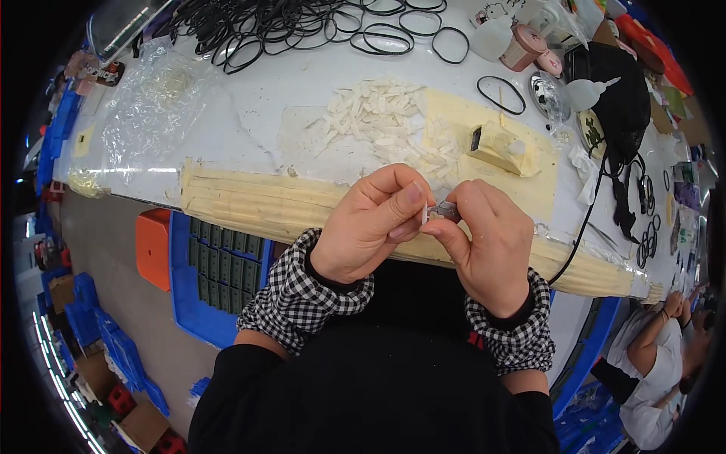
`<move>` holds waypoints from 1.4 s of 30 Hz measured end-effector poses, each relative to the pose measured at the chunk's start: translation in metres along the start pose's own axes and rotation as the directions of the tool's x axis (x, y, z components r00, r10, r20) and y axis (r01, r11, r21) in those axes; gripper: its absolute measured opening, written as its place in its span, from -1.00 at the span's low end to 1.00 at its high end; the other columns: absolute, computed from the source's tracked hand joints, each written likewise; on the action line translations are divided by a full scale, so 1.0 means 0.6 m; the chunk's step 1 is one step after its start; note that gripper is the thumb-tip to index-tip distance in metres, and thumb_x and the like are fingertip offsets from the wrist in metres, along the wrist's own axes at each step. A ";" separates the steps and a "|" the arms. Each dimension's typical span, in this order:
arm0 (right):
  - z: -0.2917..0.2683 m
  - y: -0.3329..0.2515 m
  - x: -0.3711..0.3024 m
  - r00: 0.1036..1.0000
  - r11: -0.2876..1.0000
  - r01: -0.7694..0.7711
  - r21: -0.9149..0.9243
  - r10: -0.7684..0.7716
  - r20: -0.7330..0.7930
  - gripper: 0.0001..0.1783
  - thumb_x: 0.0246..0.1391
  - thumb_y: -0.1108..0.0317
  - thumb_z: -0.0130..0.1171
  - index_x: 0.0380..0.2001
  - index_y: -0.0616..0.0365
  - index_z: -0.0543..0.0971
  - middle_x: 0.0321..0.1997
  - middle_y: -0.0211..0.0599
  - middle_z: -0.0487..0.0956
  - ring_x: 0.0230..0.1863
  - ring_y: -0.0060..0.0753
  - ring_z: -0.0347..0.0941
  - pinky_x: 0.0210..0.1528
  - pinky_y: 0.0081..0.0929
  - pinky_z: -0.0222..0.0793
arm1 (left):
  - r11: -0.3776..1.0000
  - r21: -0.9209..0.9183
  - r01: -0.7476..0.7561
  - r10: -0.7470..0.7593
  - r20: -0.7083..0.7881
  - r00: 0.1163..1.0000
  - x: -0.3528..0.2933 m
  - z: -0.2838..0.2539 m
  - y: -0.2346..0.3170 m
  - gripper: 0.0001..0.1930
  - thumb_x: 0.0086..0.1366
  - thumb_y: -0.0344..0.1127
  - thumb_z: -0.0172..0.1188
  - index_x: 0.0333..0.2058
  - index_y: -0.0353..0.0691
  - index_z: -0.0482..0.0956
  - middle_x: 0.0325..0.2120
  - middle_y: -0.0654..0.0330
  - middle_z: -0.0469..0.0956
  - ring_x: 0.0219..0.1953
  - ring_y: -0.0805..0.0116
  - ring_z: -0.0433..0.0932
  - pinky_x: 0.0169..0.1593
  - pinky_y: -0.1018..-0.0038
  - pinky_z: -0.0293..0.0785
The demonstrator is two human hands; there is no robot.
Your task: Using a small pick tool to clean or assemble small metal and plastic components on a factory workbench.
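Observation:
My left hand [370,223] and my right hand [491,242] meet in front of me at the table's padded near edge, both closed in a pinch. Between the left thumb and fingers sits a thin white strip [425,215], mostly covered by the fingertips. The right thumb and forefinger grip a small grey piece [448,211], its kind not plain to see. The two pieces are very close; whether they touch I cannot tell. Just beyond lies a loose pile of short white strips [378,113]. Right of it, a yellow-taped block [499,147] rests on a yellow sheet [537,181].
Black rubber bands [265,30] heap along the far side. Crumpled clear plastic [159,98] lies at left. A pink tub [523,47], a black bag [616,98] and a hanging cable [582,234] are at right. Below stand an orange stool [153,250] and a blue crate [200,321].

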State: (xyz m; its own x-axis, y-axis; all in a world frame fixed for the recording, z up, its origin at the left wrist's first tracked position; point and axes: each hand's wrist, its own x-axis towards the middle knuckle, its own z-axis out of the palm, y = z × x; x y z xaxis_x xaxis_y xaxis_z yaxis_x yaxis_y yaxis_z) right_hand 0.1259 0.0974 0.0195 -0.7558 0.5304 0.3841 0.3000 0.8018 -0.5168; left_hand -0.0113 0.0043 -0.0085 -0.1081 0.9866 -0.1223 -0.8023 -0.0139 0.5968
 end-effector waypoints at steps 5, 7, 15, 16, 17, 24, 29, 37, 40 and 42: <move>0.000 0.000 0.000 1.000 1.000 0.000 0.000 0.000 0.007 -0.57 -0.07 -0.07 0.18 -0.58 0.07 0.37 -0.65 -0.37 0.29 -0.61 -0.30 0.32 -0.58 -0.41 0.21 | 1.000 0.008 -0.014 0.014 0.002 1.000 0.001 -0.003 -0.002 -0.87 0.37 -0.33 -0.01 -0.31 -0.25 0.44 -0.54 0.38 0.37 -0.57 0.67 0.19 -0.44 0.72 0.16; 0.000 -0.002 0.001 1.000 1.000 0.000 -0.004 0.000 0.010 -0.57 -0.07 -0.07 0.17 -0.58 0.07 0.37 -0.64 -0.37 0.29 -0.61 -0.30 0.32 -0.58 -0.41 0.21 | 1.000 0.007 -0.020 0.020 -0.005 1.000 0.001 -0.002 -0.003 -0.87 0.37 -0.33 0.00 -0.31 -0.25 0.45 -0.54 0.39 0.37 -0.57 0.67 0.19 -0.45 0.72 0.15; -0.002 -0.004 0.002 1.000 0.999 0.016 -0.039 -0.015 0.013 -0.59 -0.09 -0.05 0.19 -0.58 0.06 0.38 -0.64 -0.38 0.29 -0.61 -0.31 0.32 -0.58 -0.42 0.22 | 0.999 0.013 -0.048 0.048 -0.004 0.999 0.001 -0.002 -0.005 -0.88 0.36 -0.33 0.01 -0.31 -0.25 0.46 -0.55 0.39 0.37 -0.57 0.67 0.18 -0.45 0.71 0.15; -0.002 -0.004 0.002 1.000 0.999 0.016 -0.044 -0.015 0.017 -0.59 -0.09 -0.05 0.19 -0.58 0.06 0.39 -0.64 -0.38 0.29 -0.61 -0.32 0.32 -0.58 -0.42 0.22 | 0.999 0.014 -0.049 0.050 -0.007 0.999 0.001 -0.001 -0.005 -0.88 0.36 -0.33 0.01 -0.31 -0.25 0.46 -0.55 0.38 0.37 -0.58 0.67 0.18 -0.46 0.71 0.15; -0.002 -0.004 0.002 1.000 0.999 0.019 -0.049 -0.018 0.020 -0.59 -0.09 -0.05 0.19 -0.58 0.06 0.39 -0.64 -0.38 0.29 -0.60 -0.32 0.32 -0.58 -0.42 0.22 | 0.999 0.016 -0.051 0.051 -0.009 0.999 0.001 0.000 -0.004 -0.88 0.36 -0.34 0.01 -0.31 -0.25 0.46 -0.55 0.38 0.37 -0.58 0.67 0.18 -0.46 0.71 0.15; -0.002 -0.005 0.005 1.000 0.999 0.016 -0.043 -0.016 -0.012 -0.59 -0.09 -0.06 0.19 -0.59 0.06 0.38 -0.64 -0.38 0.29 -0.60 -0.32 0.33 -0.58 -0.42 0.22 | 0.999 -0.011 -0.047 0.047 -0.013 0.999 0.001 0.000 -0.005 -0.88 0.36 -0.34 0.01 -0.31 -0.25 0.45 -0.54 0.37 0.39 -0.57 0.67 0.19 -0.45 0.72 0.16; -0.002 -0.005 0.005 1.000 0.999 0.013 -0.053 -0.014 -0.002 -0.57 -0.10 -0.07 0.19 -0.59 0.06 0.38 -0.64 -0.37 0.29 -0.60 -0.31 0.32 -0.58 -0.42 0.21 | 0.999 -0.018 -0.041 0.041 -0.013 0.999 0.001 -0.001 -0.005 -0.88 0.36 -0.33 0.01 -0.30 -0.24 0.44 -0.53 0.36 0.39 -0.56 0.68 0.19 -0.45 0.72 0.16; -0.001 -0.004 0.004 1.000 0.999 0.005 -0.041 -0.005 -0.005 -0.57 -0.10 -0.07 0.20 -0.59 0.06 0.37 -0.64 -0.36 0.29 -0.60 -0.30 0.33 -0.58 -0.41 0.21 | 0.998 -0.042 -0.046 0.046 0.004 0.999 0.001 -0.002 -0.010 -0.86 0.37 -0.30 0.00 -0.30 -0.23 0.43 -0.51 0.35 0.39 -0.55 0.68 0.19 -0.43 0.73 0.16; 0.001 -0.003 0.003 1.000 1.000 -0.002 -0.025 0.001 -0.011 -0.57 -0.11 -0.06 0.20 -0.59 0.06 0.37 -0.64 -0.36 0.29 -0.60 -0.29 0.32 -0.58 -0.41 0.21 | 0.997 -0.070 -0.035 0.036 0.001 0.999 0.001 -0.001 -0.011 -0.86 0.37 -0.28 0.01 -0.30 -0.23 0.43 -0.51 0.36 0.39 -0.55 0.68 0.19 -0.42 0.72 0.17; -0.001 -0.004 0.004 1.000 1.000 -0.004 -0.030 0.004 0.004 -0.57 -0.10 -0.06 0.20 -0.59 0.06 0.37 -0.64 -0.36 0.29 -0.60 -0.29 0.32 -0.58 -0.41 0.21 | 0.996 -0.084 -0.027 0.028 0.013 1.000 0.001 -0.004 -0.014 -0.85 0.37 -0.27 0.01 -0.30 -0.22 0.43 -0.50 0.36 0.39 -0.55 0.68 0.19 -0.41 0.72 0.18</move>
State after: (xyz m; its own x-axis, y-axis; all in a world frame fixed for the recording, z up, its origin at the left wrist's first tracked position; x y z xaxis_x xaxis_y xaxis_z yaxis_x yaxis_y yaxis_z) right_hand 0.1236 0.0967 0.0219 -0.7567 0.5328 0.3788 0.3204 0.8073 -0.4956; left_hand -0.0060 0.0045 -0.0155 -0.1234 0.9878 -0.0954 -0.8456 -0.0543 0.5311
